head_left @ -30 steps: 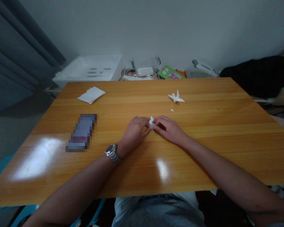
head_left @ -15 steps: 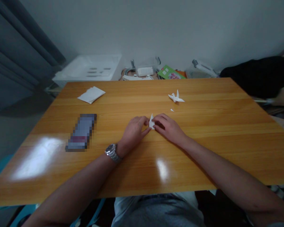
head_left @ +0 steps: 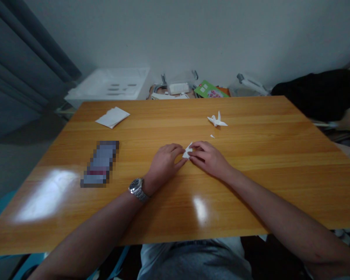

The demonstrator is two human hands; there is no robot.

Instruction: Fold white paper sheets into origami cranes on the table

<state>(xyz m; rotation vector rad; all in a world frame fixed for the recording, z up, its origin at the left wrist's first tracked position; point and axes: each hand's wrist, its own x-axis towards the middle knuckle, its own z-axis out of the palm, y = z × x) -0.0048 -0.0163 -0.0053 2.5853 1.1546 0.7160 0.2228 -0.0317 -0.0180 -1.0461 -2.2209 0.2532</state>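
Observation:
A small folded white paper (head_left: 187, 151) is held between my hands over the middle of the wooden table (head_left: 163, 210). My left hand (head_left: 165, 163), with a metal watch (head_left: 137, 189) at its wrist, grips the paper's left side with thumb and fingertips. On the other side, my right hand (head_left: 208, 158) has its fingers closed on the paper and hides part of it. Beyond my right hand stands a white folded paper crane (head_left: 217, 119) with its wings spread. A tiny paper scrap (head_left: 212, 136) lies between that crane and my right hand.
Folded white paper (head_left: 113, 117) lies at the table's far left. Closer to me on that side is a phone-like object (head_left: 100, 163), blurred by pixels. Behind the table's far edge are a white foam box (head_left: 105, 83) and a green booklet (head_left: 209, 89).
The folded paper between my hands has tilted to the right from nearly upright. My fingers have shifted slightly around it. The crane and the other paper stay put.

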